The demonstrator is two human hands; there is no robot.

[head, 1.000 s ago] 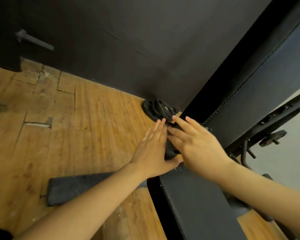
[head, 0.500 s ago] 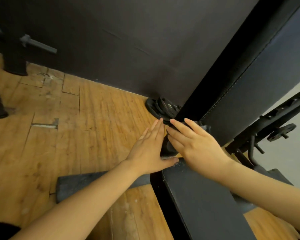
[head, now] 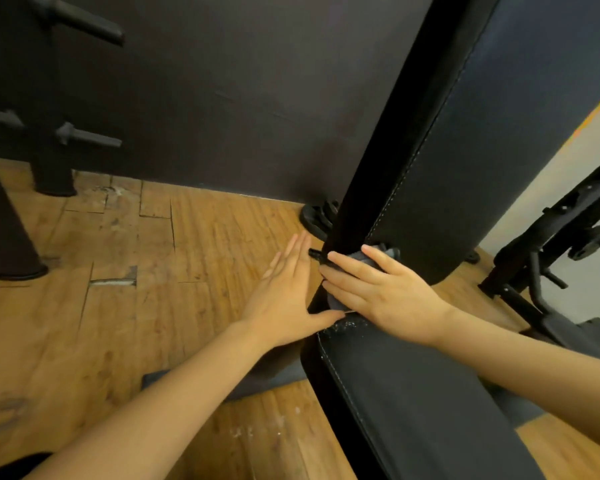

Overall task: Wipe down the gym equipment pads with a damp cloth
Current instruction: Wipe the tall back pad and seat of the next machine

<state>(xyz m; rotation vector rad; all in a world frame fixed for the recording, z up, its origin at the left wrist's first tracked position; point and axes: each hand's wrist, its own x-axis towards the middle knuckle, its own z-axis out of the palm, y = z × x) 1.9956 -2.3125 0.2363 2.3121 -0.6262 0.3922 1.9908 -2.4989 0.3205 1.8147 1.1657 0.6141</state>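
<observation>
The black back pad (head: 471, 161) rises steeply from the seat pad (head: 413, 403), its top cut off by the frame. The right hand (head: 385, 296), fingers straight and spread, presses a grey cloth (head: 388, 253) into their junction; the cloth is mostly hidden. The left hand (head: 284, 289) lies flat, fingers together, beside the seat pad's edge.

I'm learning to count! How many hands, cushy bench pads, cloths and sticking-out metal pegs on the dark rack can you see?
Hands: 2, the left hand and the right hand
Bench pads: 2, the back pad and the seat pad
Cloths: 1, the grey cloth under the right hand
Rack pegs: 3
Total: 8
</observation>
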